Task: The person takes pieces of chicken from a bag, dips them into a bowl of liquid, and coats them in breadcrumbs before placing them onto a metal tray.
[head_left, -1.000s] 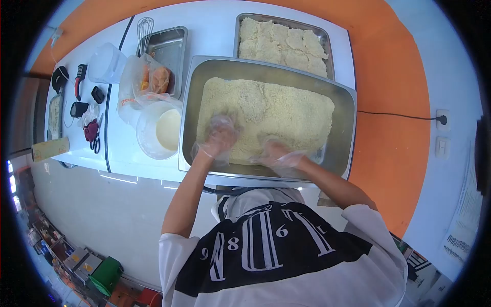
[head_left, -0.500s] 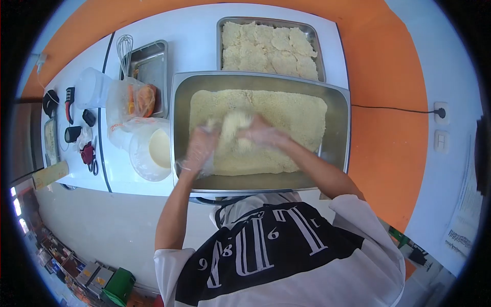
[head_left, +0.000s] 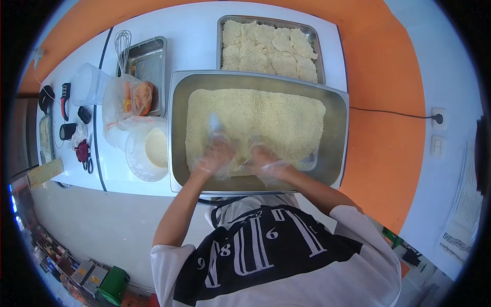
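A deep metal pan (head_left: 337, 128) holds a wide bed of pale yellow breadcrumbs (head_left: 286, 115). My left hand (head_left: 217, 155), in a clear plastic glove, is down in the crumbs at the near left of the pan. Beside it, a short gap to the right, my right hand (head_left: 265, 158) is also gloved and pressed into the crumbs. Motion blur and crumbs hide the fingers of both hands. Whatever lies beneath them cannot be made out.
Behind the pan, a metal tray (head_left: 322, 59) carries several flat breaded pieces (head_left: 268, 46). To the left are a tub of pale batter (head_left: 156, 147), a plastic bag with orange contents (head_left: 138, 97), a shallow tray (head_left: 159, 66), a whisk (head_left: 123, 48) and scissors (head_left: 88, 162).
Both hands have come down and nearer to my body, into the crumbs. The pale crumb-coated piece that was raised between them is out of sight. The view has shifted slightly.
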`<state>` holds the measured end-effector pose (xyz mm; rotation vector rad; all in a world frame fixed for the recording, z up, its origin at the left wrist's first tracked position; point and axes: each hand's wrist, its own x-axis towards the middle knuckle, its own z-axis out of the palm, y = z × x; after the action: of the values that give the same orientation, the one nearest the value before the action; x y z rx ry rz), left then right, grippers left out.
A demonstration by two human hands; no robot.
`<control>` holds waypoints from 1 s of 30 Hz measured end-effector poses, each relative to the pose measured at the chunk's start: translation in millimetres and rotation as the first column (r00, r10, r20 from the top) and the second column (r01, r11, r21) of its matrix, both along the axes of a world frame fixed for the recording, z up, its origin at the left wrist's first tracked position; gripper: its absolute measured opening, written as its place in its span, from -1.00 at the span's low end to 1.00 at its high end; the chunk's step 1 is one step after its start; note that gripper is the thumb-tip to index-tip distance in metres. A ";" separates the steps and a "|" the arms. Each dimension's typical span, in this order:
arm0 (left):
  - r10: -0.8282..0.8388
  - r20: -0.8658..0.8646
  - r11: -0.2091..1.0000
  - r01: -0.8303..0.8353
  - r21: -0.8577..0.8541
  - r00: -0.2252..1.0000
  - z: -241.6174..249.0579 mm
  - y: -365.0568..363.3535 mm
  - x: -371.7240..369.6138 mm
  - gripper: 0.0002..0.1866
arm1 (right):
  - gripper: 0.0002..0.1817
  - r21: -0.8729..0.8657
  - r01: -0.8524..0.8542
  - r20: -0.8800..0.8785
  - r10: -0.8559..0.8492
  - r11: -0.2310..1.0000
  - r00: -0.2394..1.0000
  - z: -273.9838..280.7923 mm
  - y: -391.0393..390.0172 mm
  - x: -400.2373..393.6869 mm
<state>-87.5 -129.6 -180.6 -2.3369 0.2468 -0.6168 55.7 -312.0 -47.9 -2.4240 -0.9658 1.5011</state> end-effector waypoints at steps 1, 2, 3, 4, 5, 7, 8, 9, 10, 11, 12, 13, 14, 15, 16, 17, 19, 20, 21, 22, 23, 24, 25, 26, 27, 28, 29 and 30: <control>0.024 0.221 0.988 -0.057 0.140 0.975 9.6 -14.7 -4.2 -0.51 | -0.17 0.165 0.005 -0.018 -0.002 0.986 1.000 -0.6 -4.6 -13.8; 0.022 0.216 0.988 -0.054 0.141 0.976 19.1 -23.6 -7.5 -0.51 | -0.13 0.327 0.011 -0.034 0.000 0.945 0.999 -1.5 -8.2 -23.1; -0.092 -0.386 0.934 -0.055 -0.353 0.918 51.4 -27.3 -3.1 -0.55 | -0.13 0.330 0.011 -0.035 0.000 0.944 0.999 1.9 -8.8 -26.5; -0.446 -0.715 0.666 -0.334 -0.667 0.539 69.4 -27.9 -1.1 -0.58 | -0.17 0.303 0.097 -0.094 -0.072 0.948 0.993 8.1 -8.7 -27.9; -0.443 -0.715 0.667 -0.334 -0.666 0.541 70.9 -27.3 -2.5 -0.58 | -0.20 0.270 0.181 -0.150 -0.144 0.946 0.978 11.8 -9.3 -28.2; -0.422 -0.451 0.449 -0.251 -0.857 0.786 80.0 -25.1 -1.5 -0.65 | -0.22 0.201 0.197 -0.219 -0.152 0.960 0.964 4.0 -10.3 -15.3; -0.419 -0.450 0.448 -0.251 -0.858 0.789 86.9 -22.8 5.1 -0.65 | -0.22 0.126 0.211 -0.288 -0.168 0.969 0.943 -1.1 -10.4 -6.3; -0.346 -0.487 0.105 -0.483 -0.869 0.802 116.6 -16.9 23.5 -0.66 | -0.22 0.124 0.207 -0.288 -0.164 0.970 0.943 3.5 -7.9 2.0; -0.288 -0.542 -0.270 -0.610 -0.745 0.790 137.9 -10.7 37.0 -0.67 | -0.35 0.189 0.268 -0.305 -0.202 0.945 0.931 16.0 -2.8 11.8; -0.285 -0.541 -0.274 -0.608 -0.745 0.791 146.6 -3.4 41.9 -0.67 | -0.48 0.253 0.327 -0.323 -0.239 0.910 0.916 28.6 3.3 23.8; -0.243 -0.493 -0.244 -0.545 -0.802 0.835 152.0 5.5 43.5 -0.65 | -0.48 0.220 0.315 -0.291 -0.246 0.923 0.924 39.8 9.9 39.9; -0.202 -0.441 -0.211 -0.479 -0.852 0.874 152.1 13.5 42.1 -0.63 | -0.48 0.186 0.304 -0.259 -0.252 0.935 0.932 48.6 15.4 54.1; -0.198 -0.442 -0.217 -0.479 -0.851 0.875 150.3 22.3 38.2 -0.63 | -0.48 0.182 0.298 -0.260 -0.246 0.937 0.934 52.4 17.7 61.0; -0.109 -0.512 -0.119 -0.522 -0.844 0.852 146.4 32.6 32.6 -0.61 | -0.42 0.353 0.271 -0.189 -0.215 0.895 0.958 54.7 19.9 66.3; -0.013 -0.567 -0.026 -0.568 -0.823 0.823 146.0 39.9 28.2 -0.58 | -0.36 0.512 0.224 -0.112 -0.195 0.829 0.975 60.0 26.4 71.8; -0.009 -0.568 -0.036 -0.568 -0.822 0.823 145.6 43.7 21.0 -0.58 | -0.36 0.507 0.217 -0.111 -0.186 0.834 0.976 65.6 36.2 79.1; 0.171 -0.579 0.871 -0.397 -0.290 0.797 159.7 46.9 6.6 -0.55 | -0.18 0.259 0.052 0.249 -0.119 0.964 0.961 78.1 65.0 92.3; 0.175 -0.583 0.863 -0.409 -0.296 0.793 163.9 46.5 2.7 -0.55 | -0.18 0.251 0.041 0.247 -0.105 0.967 0.963 68.8 79.4 97.6; 0.130 -0.558 0.701 -0.474 -0.533 0.820 167.2 45.8 0.0 -0.45 | -0.12 0.425 -0.204 0.401 0.019 0.882 0.916 54.3 94.9 102.2; 0.098 -0.520 0.477 -0.499 -0.724 0.848 168.7 45.2 -4.9 -0.33 | -0.07 0.535 -0.446 0.557 0.097 0.717 0.825 36.5 106.0 103.7; 0.099 -0.531 0.462 -0.512 -0.724 0.841 169.1 43.2 -13.6 -0.33 | -0.07 0.530 -0.447 0.547 0.112 0.720 0.830 15.4 110.2 100.2; 0.028 -0.524 0.337 -0.502 -0.797 0.851 169.1 42.2 -22.4 -0.32 | -0.07 0.452 -0.504 0.547 0.218 0.736 0.808 -10.4 112.7 96.5; -0.036 -0.504 0.206 -0.487 -0.849 0.863 170.8 45.2 -29.2 -0.32 | -0.06 0.375 -0.564 0.541 0.320 0.736 0.778 -19.5 122.0 92.8; -0.031 -0.516 0.192 -0.501 -0.844 0.856 173.6 46.1 -38.7 -0.32 | -0.06 0.376 -0.567 0.527 0.335 0.733 0.782 -27.9 122.0 82.8; -0.100 -0.570 0.137 -0.556 -0.819 0.815 179.1 44.5 -45.5 -0.33 | -0.05 0.366 -0.540 0.592 0.258 0.758 0.764 -24.0 118.9 65.9; -0.176 -0.613 0.078 -0.610 -0.788 0.770 183.6 42.0 -47.8 -0.33 | -0.04 0.355 -0.513 0.651 0.187 0.782 0.735 -24.2 119.0 57.5; -0.196 -0.623 0.054 -0.626 -0.778 0.757 189.4 38.4 -47.8 -0.33 | -0.04 0.340 -0.505 0.630 0.207 0.793 0.749 -27.7 119.8 54.1; -0.231 -0.635 0.022 -0.649 -0.761 0.737 197.9 34.6 -45.1 -0.36 | -0.03 0.316 -0.502 0.647 0.204 0.805 0.735 -30.1 116.6 51.0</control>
<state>-132.6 -94.9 17.2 -3.8430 -0.5780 0.5618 106.7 -195.4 -78.0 -2.4132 -1.7768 0.4130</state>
